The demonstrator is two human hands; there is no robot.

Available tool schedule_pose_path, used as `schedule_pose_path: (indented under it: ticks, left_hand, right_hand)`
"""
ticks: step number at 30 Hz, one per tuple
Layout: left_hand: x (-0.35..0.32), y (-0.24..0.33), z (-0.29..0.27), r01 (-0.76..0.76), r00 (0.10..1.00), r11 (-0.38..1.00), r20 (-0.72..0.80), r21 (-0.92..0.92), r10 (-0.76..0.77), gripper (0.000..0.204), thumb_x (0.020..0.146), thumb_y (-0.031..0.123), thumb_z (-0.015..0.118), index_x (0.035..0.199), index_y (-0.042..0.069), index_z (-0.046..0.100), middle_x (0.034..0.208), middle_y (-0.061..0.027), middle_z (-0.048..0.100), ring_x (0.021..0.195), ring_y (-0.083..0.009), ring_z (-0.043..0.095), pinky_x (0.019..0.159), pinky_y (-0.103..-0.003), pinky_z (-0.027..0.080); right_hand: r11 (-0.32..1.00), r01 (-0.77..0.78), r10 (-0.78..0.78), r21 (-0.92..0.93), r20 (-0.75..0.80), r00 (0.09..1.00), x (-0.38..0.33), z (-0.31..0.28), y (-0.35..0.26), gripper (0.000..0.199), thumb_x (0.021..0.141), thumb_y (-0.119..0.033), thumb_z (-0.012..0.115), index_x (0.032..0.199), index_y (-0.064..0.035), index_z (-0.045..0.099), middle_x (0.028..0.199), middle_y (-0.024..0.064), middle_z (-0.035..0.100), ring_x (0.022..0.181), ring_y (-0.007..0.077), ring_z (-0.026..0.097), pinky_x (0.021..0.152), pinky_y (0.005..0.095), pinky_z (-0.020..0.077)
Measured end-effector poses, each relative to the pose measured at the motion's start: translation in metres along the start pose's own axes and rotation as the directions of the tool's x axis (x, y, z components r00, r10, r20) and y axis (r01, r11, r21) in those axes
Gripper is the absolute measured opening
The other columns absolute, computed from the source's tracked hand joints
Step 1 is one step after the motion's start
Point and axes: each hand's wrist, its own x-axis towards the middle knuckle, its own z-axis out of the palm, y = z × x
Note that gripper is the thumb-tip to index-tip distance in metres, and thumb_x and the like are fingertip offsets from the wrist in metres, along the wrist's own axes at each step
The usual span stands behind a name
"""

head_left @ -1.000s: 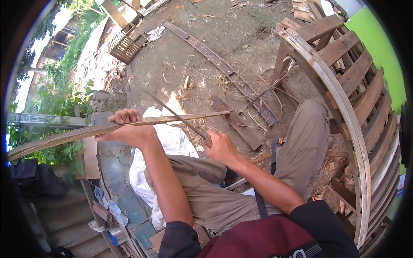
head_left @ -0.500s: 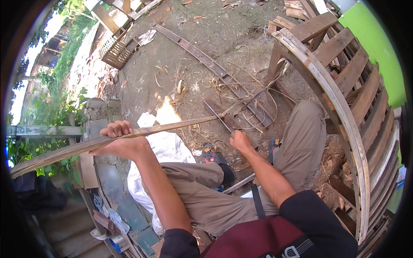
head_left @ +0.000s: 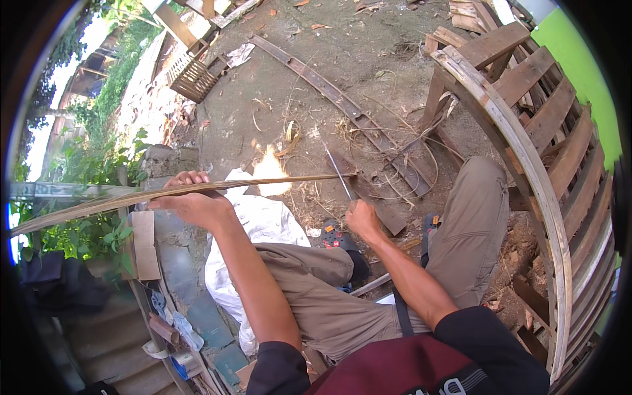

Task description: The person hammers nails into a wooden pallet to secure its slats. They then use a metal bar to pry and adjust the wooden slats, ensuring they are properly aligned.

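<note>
Tan wood strip (head_left: 276,180), long & narrow, ran from approx. 9 o'clock to just above view ctr., tapering to its thin end. L hand (head_left: 191,199), at 9 o'clock, had its grip closed round the strip, fingers over the top edge, palm below. R hand (head_left: 363,218), just off ctr. toward 4 o'clock, was in a tight fist on a knife, handle hidden; thin blade (head_left: 337,166) pointed up twd. 12 & crossed the strip nr. its thin end. Contact betw. blade & strip: couldn't tell.

Surroundings: white sack (head_left: 253,220) at 8 o'clock, beside L forearm. Dk. brown board (head_left: 384,212) on the ground, just past R hand twd. 3. Long brown rail (head_left: 329,92) lay on the ground, approx. 11 to 2 o'clock. Slatted crate (head_left: 192,76) betw. 10 & 11. Big slatted wood frame (head_left: 520,135) curved down R edge, 2 to 4 o'clock.
</note>
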Motion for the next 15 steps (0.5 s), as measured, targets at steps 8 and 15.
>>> schedule_pose_path:
  ticks: [8, 15]
  left_hand:
    - [-0.025, -0.003, 0.004, -0.333, 0.934, 0.839, 0.031, 0.430, 0.355, 0.073, 0.099, 0.072, 0.021, 0.074, 0.007, 0.040, 0.064, -0.0043, 0.040, 0.059, -0.0166, 0.045, 0.055, -0.030, 0.044]
    - [-0.013, -0.004, -0.001, -0.261, 0.965, 0.947, 0.034, 0.187, 0.259, 0.070, 0.098, 0.074, 0.021, 0.074, 0.009, 0.036, 0.063, -0.0036, 0.037, 0.057, -0.0136, 0.039, 0.052, -0.027, 0.039]
  right_hand:
    - [0.799, 0.564, -0.586, 0.208, 0.065, 0.807, -0.118, -0.077, -0.207, 0.023, 0.085, -0.013, 0.066, 0.091, 0.0074, 0.058, 0.076, 0.0296, 0.067, 0.079, 0.0432, 0.071, 0.071, 0.0493, 0.0546]
    - [0.959, 0.280, -0.282, 0.037, 0.165, 0.945, -0.051, -0.065, -0.099, 0.023, 0.086, -0.016, 0.065, 0.091, 0.0061, 0.061, 0.079, 0.0270, 0.069, 0.075, 0.0410, 0.071, 0.068, 0.0477, 0.0549]
